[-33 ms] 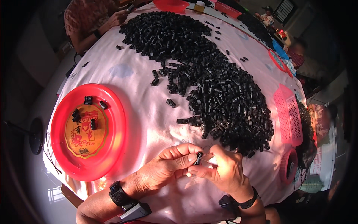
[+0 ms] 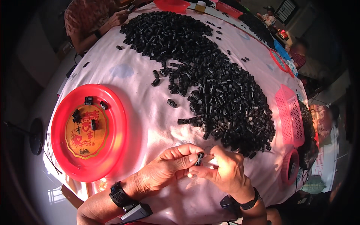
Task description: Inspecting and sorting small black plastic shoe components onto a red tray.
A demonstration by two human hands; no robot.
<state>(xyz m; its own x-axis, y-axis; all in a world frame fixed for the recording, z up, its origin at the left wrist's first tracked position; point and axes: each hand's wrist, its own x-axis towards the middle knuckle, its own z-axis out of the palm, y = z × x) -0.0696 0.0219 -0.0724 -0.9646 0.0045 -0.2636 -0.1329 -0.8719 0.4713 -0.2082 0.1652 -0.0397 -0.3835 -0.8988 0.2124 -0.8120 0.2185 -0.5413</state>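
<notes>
My left hand pinches a small black plastic cord lock between thumb and fingertips, low over the cloth near the table's front edge. Close against it is my right hand, its fingers curled and thumb pointing toward the piece. Something small and white shows between the right fingers; its kind is hidden. Beyond both hands spreads a large heap of similar black cord locks. To the left, a round red plastic tray holds several of these black pieces.
A pale pink cloth covers the table. Stray pieces lie beside the heap. At the right edge stand a pink perforated basket and a smaller pink container. Another person's hands are at the far left; others sit at far right.
</notes>
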